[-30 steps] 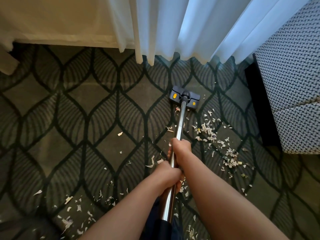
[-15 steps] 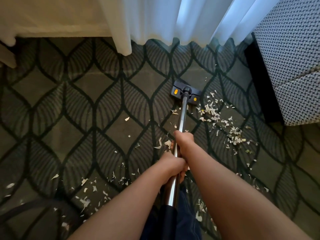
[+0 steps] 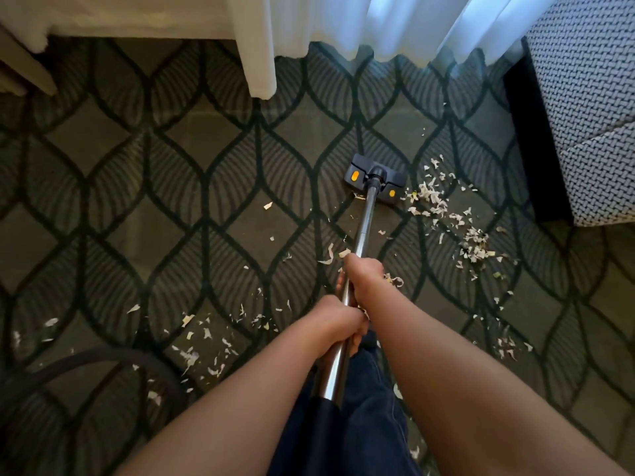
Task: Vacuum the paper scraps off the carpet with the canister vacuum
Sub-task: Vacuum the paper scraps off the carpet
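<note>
Underfoot, the carpet point(image 3: 206, 235): dark, leaf-patterned pile running out to the curtain point(image 3: 395, 22) and the woven chair point(image 3: 591, 97) at right. It will likely drag a little on anything pushed across it.
Hose point(image 3: 86, 359): a dim dark curve at lower left, probably the canister's hose. The canister itself is out of view.
Wand point(image 3: 366, 218): a polished metal tube, stiff, seemingly light and rather slick. Its long axis runs from the person's waist forward and down, leaning slightly right, towards the curtain. It is best held on the bare tube, well back from the head, with two holds for leverage.
Floor head point(image 3: 374, 176): flat on the carpet at the wand's far end, well short of the curtain. Its wide axis lies across the wand, the right end nearer the person, and its front edge faces the curtain.
Right grip point(image 3: 364, 276): wrapped round the wand, the forward hold.
Left grip point(image 3: 340, 324): wrapped round the wand just behind the right.
Paper scraps point(image 3: 433, 197): thin, light and loose. The thickest band lies just right of the head and wand, with a sparser scatter left of the hands. They should lift easily, though a fast shove may flick them aside.
</note>
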Demonstrator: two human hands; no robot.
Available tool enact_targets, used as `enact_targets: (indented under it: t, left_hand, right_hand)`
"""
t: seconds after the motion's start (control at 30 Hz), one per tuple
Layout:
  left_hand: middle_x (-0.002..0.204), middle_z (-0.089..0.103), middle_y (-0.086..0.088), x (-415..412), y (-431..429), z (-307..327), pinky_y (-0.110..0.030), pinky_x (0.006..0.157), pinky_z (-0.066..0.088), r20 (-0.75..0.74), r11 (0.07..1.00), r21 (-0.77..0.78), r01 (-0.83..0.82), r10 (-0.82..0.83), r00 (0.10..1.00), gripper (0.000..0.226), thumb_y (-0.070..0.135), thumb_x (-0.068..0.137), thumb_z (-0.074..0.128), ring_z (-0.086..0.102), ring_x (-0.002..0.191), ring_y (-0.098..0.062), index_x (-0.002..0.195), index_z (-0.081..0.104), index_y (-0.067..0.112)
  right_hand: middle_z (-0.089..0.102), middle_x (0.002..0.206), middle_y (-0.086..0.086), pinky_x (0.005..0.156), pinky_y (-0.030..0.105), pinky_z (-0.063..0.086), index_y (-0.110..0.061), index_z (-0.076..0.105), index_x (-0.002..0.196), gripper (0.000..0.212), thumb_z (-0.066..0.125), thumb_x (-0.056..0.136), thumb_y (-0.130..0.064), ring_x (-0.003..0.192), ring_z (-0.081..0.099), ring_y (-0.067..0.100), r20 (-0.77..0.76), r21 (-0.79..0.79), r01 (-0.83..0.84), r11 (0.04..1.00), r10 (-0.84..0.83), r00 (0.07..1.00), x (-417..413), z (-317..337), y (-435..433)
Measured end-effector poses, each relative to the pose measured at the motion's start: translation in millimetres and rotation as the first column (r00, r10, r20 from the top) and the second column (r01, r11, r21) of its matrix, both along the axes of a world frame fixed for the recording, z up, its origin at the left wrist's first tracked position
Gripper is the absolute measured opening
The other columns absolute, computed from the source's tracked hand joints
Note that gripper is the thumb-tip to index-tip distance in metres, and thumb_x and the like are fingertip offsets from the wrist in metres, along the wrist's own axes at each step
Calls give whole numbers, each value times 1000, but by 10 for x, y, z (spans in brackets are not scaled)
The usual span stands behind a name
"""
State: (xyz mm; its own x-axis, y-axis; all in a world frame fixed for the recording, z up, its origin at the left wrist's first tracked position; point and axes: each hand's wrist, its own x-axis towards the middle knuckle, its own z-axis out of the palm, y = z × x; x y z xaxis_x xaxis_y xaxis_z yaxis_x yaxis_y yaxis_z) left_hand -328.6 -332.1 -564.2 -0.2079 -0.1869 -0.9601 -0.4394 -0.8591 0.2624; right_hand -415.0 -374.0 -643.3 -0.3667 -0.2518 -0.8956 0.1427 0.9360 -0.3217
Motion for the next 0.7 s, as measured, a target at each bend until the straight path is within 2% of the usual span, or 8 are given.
enact_targets:
  t: [0.07,0.43,0.6,0.7]
  left_hand:
    - [58,54,-4,55,67,4,-28,50,47,0,1000,10,-12,12,1000,5,6,85,55,50,44,-16,88,60,6]
    - [61,53,-3,180,204,173,-26,52,46,23,999,12,-50,50,998,4,8,89,56,49,48,-14,86,58,8]
    - [60,53,-3,117,198,277,-24,46,45,23,998,-44,-38,39,999,4,9,89,56,49,45,-13,90,60,7]
    - [62,55,-4,29,107,338,-24,46,45,8,996,-83,-29,30,1000,9,10,89,57,49,45,-13,96,62,5]
  right_hand:
    - [55,63,9,44,29,46,1,53,112,24,55,98,-20,48,52,19,-6,2,7,1000,-7,1000,70,14,66]
    - [56,72,9,47,28,47,-1,50,115,23,53,99,-18,54,53,17,-2,-6,12,1000,-12,1000,207,196,219]
    - [54,68,8,45,28,45,-4,52,108,14,52,99,-15,52,51,17,-7,-62,58,996,-59,998,144,352,196]
    - [53,66,8,44,27,44,-4,54,110,16,52,98,-14,50,50,17,-2,-105,100,989,-101,995,41,424,81]
